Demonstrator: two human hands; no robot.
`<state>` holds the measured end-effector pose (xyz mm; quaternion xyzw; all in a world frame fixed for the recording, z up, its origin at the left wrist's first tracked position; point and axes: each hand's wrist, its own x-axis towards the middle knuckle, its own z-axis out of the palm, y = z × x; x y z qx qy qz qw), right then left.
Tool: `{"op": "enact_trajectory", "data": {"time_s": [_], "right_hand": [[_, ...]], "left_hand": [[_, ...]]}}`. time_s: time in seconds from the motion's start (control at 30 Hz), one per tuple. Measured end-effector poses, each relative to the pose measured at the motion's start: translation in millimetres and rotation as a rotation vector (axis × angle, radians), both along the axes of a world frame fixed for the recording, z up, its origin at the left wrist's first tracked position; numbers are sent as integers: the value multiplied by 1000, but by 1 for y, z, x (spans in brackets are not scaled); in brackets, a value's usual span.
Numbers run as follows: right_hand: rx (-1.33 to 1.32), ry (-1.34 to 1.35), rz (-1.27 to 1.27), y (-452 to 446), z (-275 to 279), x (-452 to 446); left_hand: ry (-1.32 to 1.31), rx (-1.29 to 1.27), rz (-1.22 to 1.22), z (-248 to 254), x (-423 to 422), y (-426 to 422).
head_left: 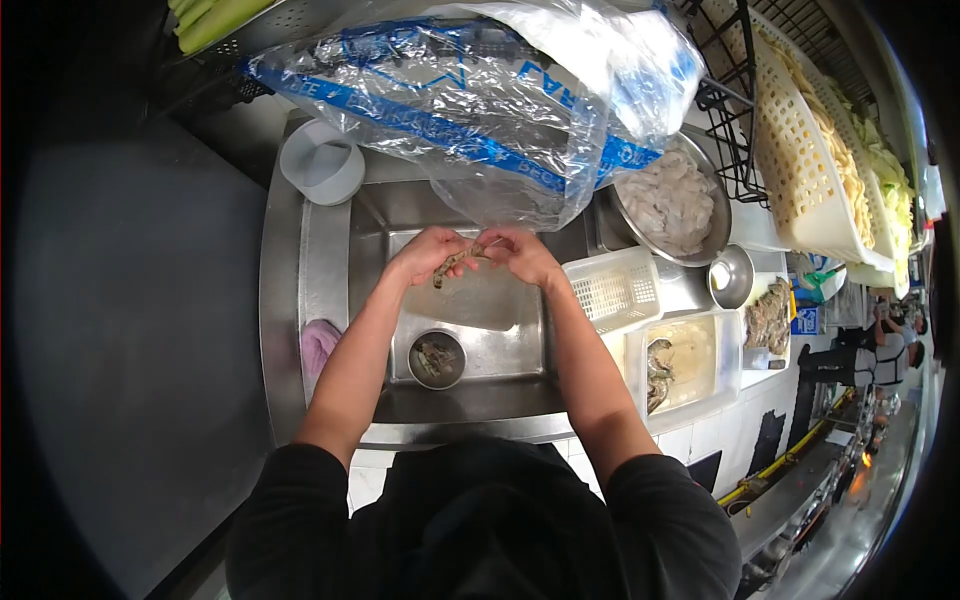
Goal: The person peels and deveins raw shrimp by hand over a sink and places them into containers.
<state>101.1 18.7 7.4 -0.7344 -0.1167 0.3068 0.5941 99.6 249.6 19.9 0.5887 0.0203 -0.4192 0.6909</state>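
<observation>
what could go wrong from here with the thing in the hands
The shrimp could slip from the left hand and right hand into the sink. The plastic bag reaches close to the hands, so they might brush it. The small bowl could tip if a forearm bumps it.

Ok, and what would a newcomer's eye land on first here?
Probably the big clear plastic bag with blue print, crinkled and shiny across the top. Below it, the left hand and right hand meet at a small brownish shrimp over the steel sink. To the right of the bag sits a metal bowl heaped with pale pieces.
</observation>
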Motion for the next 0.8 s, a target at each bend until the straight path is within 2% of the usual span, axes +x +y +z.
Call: {"op": "enact_trajectory", "data": {"time_s": [0.1, 0.17, 0.27, 0.37, 0.57, 0.8], "right_hand": [[65, -89, -106, 10, 10, -5], [283, -16, -320, 19, 9, -5], [315, -48, -458, 34, 6, -6], [190, -100, -484, 37, -9, 4], [143, -144, -580, 37, -5, 6], [120, -191, -602, 41, -10, 1]], "left_hand": [[-108, -10, 33, 6, 6, 5], [-155, -22, 153, 13, 9, 3], [-117, -48, 227, 14, 17, -1], [-97, -78, 282, 2, 26, -7], [9, -167, 433, 16, 23, -21], [20, -241, 365, -4, 24, -20]]}}
